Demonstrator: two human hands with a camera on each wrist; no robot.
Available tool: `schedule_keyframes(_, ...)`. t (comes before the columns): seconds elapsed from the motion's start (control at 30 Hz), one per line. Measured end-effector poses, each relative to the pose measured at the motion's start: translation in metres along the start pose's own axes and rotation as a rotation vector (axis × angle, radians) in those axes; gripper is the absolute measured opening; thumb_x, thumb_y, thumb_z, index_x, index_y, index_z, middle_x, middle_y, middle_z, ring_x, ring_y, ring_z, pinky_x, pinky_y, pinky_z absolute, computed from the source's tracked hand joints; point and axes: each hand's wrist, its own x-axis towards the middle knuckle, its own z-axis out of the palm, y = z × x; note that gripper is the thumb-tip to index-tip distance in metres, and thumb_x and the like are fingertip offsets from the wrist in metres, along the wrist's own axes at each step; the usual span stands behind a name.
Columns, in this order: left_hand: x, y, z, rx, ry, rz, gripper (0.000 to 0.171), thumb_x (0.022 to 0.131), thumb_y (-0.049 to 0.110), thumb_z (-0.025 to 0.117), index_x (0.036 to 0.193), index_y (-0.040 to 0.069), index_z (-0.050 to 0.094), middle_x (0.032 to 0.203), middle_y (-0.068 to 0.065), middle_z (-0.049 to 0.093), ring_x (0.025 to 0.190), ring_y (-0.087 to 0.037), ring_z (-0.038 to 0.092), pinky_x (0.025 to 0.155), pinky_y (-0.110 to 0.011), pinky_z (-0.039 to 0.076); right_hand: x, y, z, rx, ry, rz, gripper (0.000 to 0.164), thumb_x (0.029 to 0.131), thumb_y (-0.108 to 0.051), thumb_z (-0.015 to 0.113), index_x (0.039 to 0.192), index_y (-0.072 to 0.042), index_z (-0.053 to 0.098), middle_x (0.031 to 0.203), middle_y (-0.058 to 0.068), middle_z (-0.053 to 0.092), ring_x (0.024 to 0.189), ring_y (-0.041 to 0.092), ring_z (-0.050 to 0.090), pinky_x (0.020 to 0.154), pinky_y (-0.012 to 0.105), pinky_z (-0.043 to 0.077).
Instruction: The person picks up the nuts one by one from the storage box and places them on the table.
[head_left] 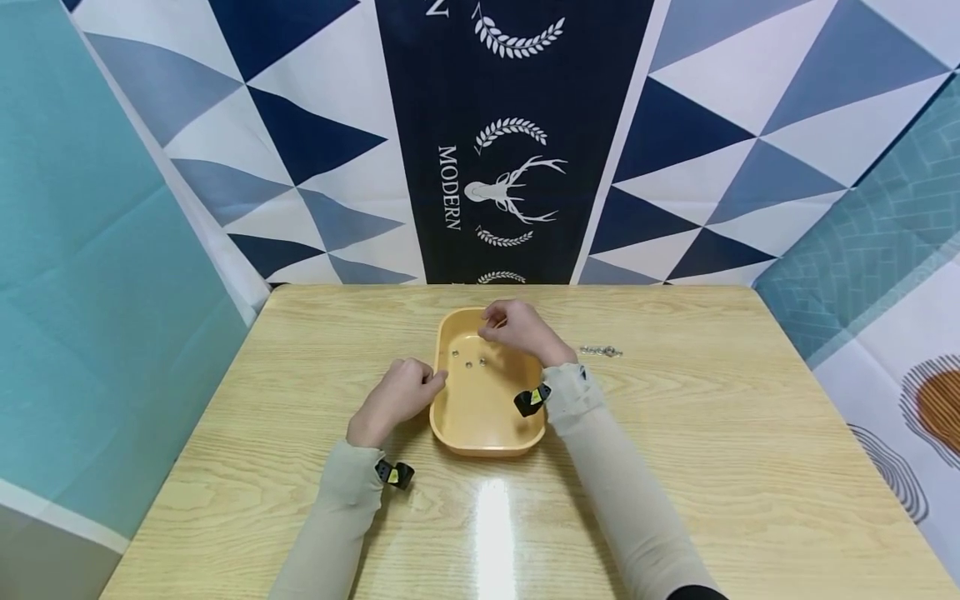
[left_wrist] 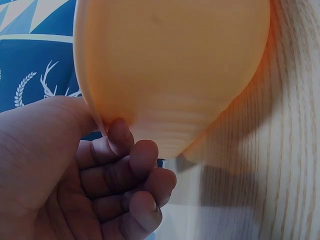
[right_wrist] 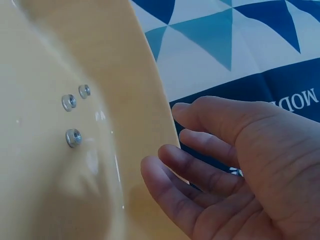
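Observation:
A yellow plastic tray [head_left: 480,417] sits on the table between my hands. My left hand [head_left: 401,390] pinches its left rim between thumb and fingers; in the left wrist view the index fingertip [left_wrist: 120,137] presses the tray's outer wall. Over the tray's far end is my right hand [head_left: 517,327], fingers loosely bent and thumb apart, with nothing visible between them. Three small metal nuts [right_wrist: 73,138] lie on the tray floor, to the left of the right hand in the right wrist view.
Several more small metal pieces [head_left: 602,351] lie in a row on the wooden table [head_left: 712,442], right of the tray. A patterned cloth [head_left: 315,142] hangs behind the table's far edge. Each wrist carries a small black camera.

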Motion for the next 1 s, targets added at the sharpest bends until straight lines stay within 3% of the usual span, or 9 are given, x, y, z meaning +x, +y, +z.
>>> schedule_keyframes(0.2, -0.001, 0.000, -0.001, 0.000, -0.003, -0.009, 0.052, 0.105, 0.029, 0.056, 0.056, 0.017, 0.042, 0.051, 0.007, 0.036, 0.046, -0.008, 0.035, 0.049, -0.022, 0.029, 0.003, -0.001, 0.006, -0.011, -0.024, -0.018, 0.030, 0.091, -0.012, 0.073, 0.115, 0.006, 0.069, 0.100, 0.015, 0.072, 0.090, 0.023, 0.066, 0.083, 0.031, 0.052)
schedule_keyframes(0.47, 0.000, 0.000, 0.000, 0.008, -0.005, -0.001, 0.052, 0.104, 0.028, 0.056, 0.056, 0.017, 0.042, 0.051, 0.007, 0.036, 0.046, -0.007, 0.035, 0.049, -0.022, 0.028, 0.000, 0.001, 0.013, -0.033, -0.054, 0.054, 0.027, 0.090, -0.009, 0.074, 0.113, 0.004, 0.071, 0.099, 0.013, 0.072, 0.087, 0.019, 0.063, 0.075, 0.024, 0.051)
schedule_keyframes(0.77, 0.000, -0.001, 0.000, 0.007, -0.010, 0.003, 0.051, 0.105, 0.029, 0.056, 0.056, 0.017, 0.042, 0.051, 0.007, 0.037, 0.046, -0.007, 0.036, 0.048, -0.021, 0.028, 0.000, 0.004, 0.018, -0.122, -0.061, 0.061, 0.017, 0.086, -0.004, 0.073, 0.103, 0.001, 0.075, 0.089, 0.009, 0.073, 0.074, 0.014, 0.061, 0.070, 0.024, 0.050)
schedule_keyframes(1.0, 0.000, -0.001, 0.001, -0.008, -0.014, -0.003, 0.051, 0.105, 0.028, 0.055, 0.056, 0.017, 0.042, 0.052, 0.007, 0.036, 0.047, -0.007, 0.036, 0.049, -0.021, 0.029, -0.001, 0.003, 0.020, -0.159, -0.130, 0.108, 0.016, 0.085, -0.003, 0.079, 0.100, -0.001, 0.076, 0.087, 0.006, 0.071, 0.073, 0.013, 0.059, 0.066, 0.021, 0.047)
